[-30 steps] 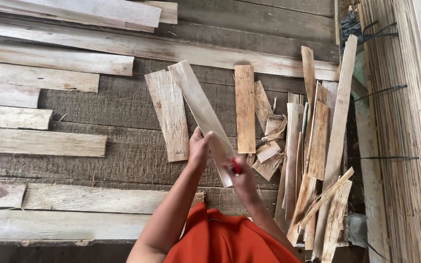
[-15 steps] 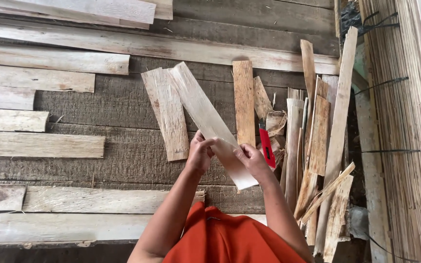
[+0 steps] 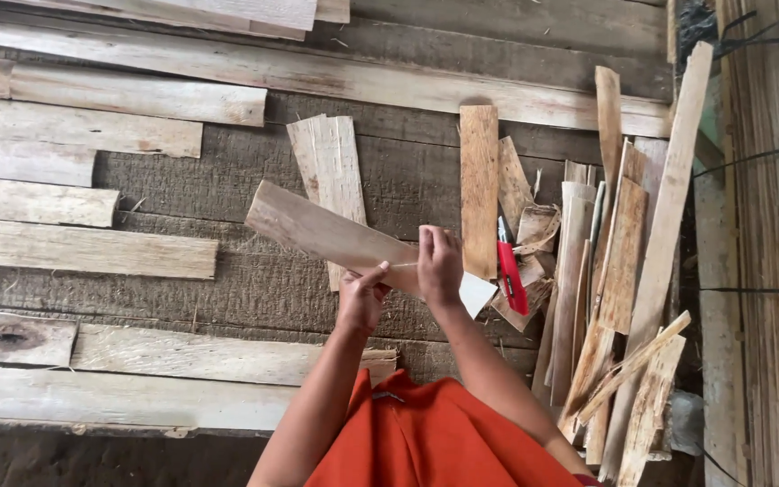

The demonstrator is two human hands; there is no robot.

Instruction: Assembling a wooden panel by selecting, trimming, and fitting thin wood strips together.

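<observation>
Both hands, left (image 3: 362, 302) and right (image 3: 439, 266), grip a flat wood strip (image 3: 317, 230) lifted clear of the plank floor (image 3: 227, 289), perhaps for inspection, with the red knife (image 3: 510, 271) laid aside.

Our right hand (image 3: 440, 266) is covering part of the wooden slat (image 3: 317, 230), our orange garment (image 3: 435, 437) is running off the bottom edge, and the planks (image 3: 65, 248) are getting cut off at the floor's left edge.

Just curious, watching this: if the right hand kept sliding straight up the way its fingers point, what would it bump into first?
Probably the upright wooden slat just above the right hand, which grips the pale plank. Depth is unclear, so it might pass beside it.
</observation>
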